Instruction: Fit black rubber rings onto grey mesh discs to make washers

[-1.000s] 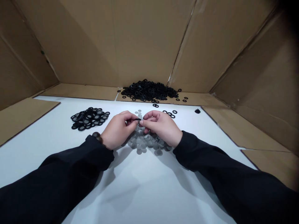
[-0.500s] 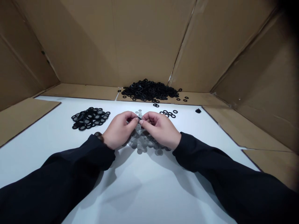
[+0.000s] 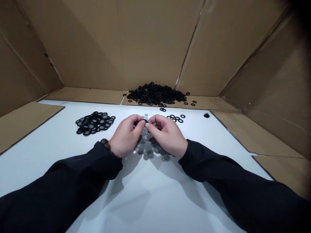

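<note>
My left hand [image 3: 127, 134] and my right hand [image 3: 167, 132] meet fingertip to fingertip in the middle of the view. Both pinch one black rubber ring [image 3: 145, 121], mostly covered by thumbs and fingers; whether a disc sits in it I cannot tell. Beneath the hands lies a spread of small grey mesh-like discs [image 3: 147, 150], partly hidden by them. To the left, a heap of black rings with grey discs inside [image 3: 94, 123] rests on the white table [image 3: 126, 200]. Several loose black rings [image 3: 178, 118] lie just beyond my right hand.
A large pile of black rings [image 3: 155, 94] stands on cardboard against the back cardboard wall [image 3: 150, 42], with a few strays around it. A small black lump [image 3: 206, 115] lies at the right. Cardboard sheets [image 3: 255, 132] border the table.
Both hands keep their pinch on the ring, with only a slight shift of the fingers. My left hand has moved a little to the right; the view has shifted slightly.
</note>
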